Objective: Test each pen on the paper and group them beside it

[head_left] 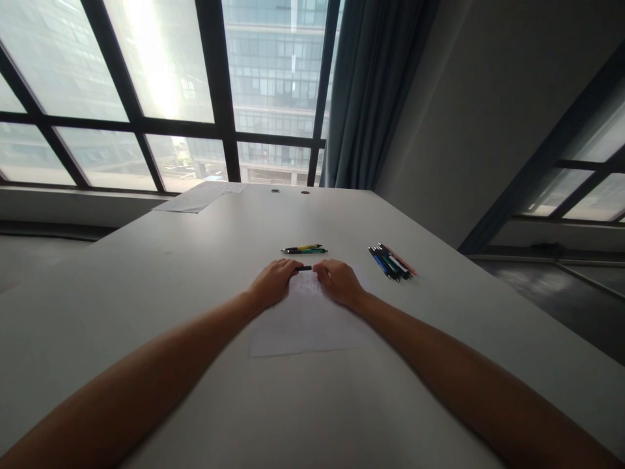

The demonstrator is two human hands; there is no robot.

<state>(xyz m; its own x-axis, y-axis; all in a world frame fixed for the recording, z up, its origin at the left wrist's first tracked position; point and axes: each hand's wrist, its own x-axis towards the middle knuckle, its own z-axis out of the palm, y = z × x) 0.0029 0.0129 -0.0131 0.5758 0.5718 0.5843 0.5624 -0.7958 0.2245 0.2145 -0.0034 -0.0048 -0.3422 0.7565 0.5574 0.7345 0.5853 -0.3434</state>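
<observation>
Both my hands meet over the far part of a white sheet of paper [303, 332] that bears faint dark marks near its top. Between them lies a short black pen [304, 268], level and crosswise. My left hand [274, 281] has its fingers closed on the pen's left end. The fingertips of my right hand [338, 280] are pinched at its right end. Just beyond the hands lie a few pens [303, 249], with yellow and green on them. A bundle of several pens and pencils [392, 262] rests to the right of my right hand.
The white table [195, 260] runs away toward the windows [273, 78]. More paper [195, 197] lies at its far left corner, and two small round discs [305, 192] sit near the far edge. A dark blue curtain [375, 91] hangs behind, beside a wall.
</observation>
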